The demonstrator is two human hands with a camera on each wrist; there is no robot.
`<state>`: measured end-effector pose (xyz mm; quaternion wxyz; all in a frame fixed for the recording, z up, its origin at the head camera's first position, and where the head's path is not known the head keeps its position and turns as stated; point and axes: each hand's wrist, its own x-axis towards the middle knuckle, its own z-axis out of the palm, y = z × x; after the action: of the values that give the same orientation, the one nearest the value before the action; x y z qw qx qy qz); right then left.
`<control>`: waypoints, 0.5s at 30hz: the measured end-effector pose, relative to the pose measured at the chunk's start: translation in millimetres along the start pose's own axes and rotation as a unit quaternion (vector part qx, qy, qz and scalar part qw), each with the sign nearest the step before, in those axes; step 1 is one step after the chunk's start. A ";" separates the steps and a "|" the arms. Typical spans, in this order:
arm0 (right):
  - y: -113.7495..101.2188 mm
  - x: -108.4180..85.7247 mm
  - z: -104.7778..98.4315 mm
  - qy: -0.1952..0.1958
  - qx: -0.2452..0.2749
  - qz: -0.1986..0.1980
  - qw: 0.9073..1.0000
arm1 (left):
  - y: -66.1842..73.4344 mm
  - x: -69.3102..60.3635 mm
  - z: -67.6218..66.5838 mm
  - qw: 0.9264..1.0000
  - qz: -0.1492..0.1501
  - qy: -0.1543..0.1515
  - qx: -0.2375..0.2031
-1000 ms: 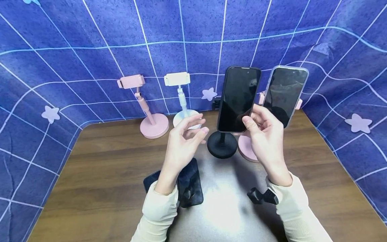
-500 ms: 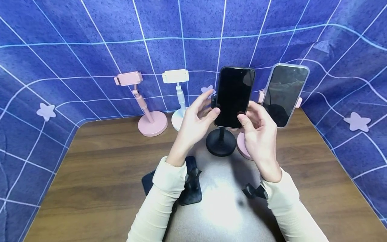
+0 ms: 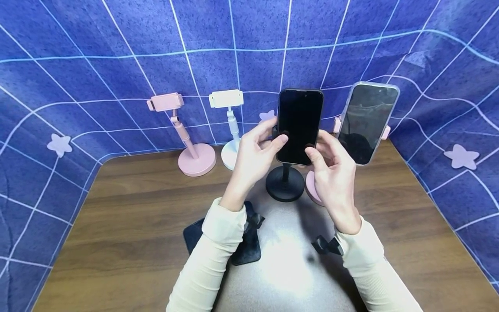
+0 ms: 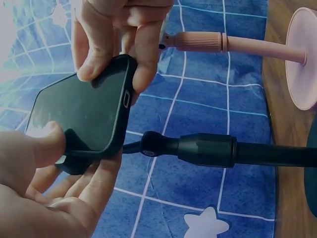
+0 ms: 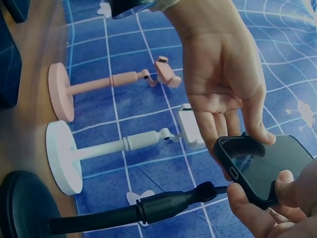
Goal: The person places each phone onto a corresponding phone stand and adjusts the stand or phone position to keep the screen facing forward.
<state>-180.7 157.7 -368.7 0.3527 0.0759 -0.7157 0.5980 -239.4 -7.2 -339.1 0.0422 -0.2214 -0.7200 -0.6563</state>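
We pinched a black phone (image 3: 300,119) with left hand (image 3: 254,158) and right hand (image 3: 334,175); its end port (image 4: 127,99) showed only in our wrist views.

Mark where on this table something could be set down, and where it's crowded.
Bare tabletop lies left of the flat dark slabs, in front of the left pink stand, and right of the right sleeve. Crowded: around the black stand, where the left hand and right hand hold a phone.
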 end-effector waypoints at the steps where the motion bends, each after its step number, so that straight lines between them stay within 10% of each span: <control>1: 0.0 0.1 0.5 0.000 0.000 -0.002 1.000 | 0.4 0.7 0.0 1.000 0.004 0.004 0.006; 15: -4.2 -1.5 1.2 -0.004 -0.077 -0.023 0.997 | 10.2 5.7 0.8 0.999 -0.044 0.031 0.009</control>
<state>-177.8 155.0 -366.3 0.3683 0.0668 -0.7591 0.5326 -240.5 -4.6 -327.8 0.0372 -0.1687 -0.7334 -0.6575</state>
